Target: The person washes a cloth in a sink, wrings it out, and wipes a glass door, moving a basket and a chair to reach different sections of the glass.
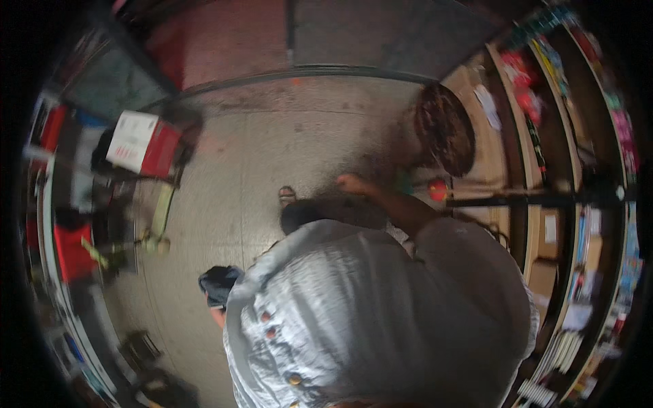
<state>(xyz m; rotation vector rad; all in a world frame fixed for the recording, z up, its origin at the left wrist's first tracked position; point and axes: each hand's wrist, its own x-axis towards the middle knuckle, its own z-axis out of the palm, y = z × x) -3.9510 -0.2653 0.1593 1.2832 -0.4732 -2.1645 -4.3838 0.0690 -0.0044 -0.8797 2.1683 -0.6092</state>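
My right hand (353,184) hangs in front of my body over the tiled floor (214,168). It is blurred, its fingers look curled, and nothing shows in it. At the left side of my light shirt (326,306) a strip of skin shows below a dark cloth-like thing (220,283). This may be my left hand, but its fingers and grip cannot be made out. One sandalled foot (287,194) stands on the floor beyond my dark trousers (331,209). A round dark brown disc, perhaps a stool top (445,130), is ahead to the right of my right hand.
Shelves (518,153) with packets, boxes and books line the right side. A white and red carton (135,140) stands at the left, near a pale green fan-like object (155,242) and a red container (74,250). Dark panels (387,35) rise beyond the floor's far edge.
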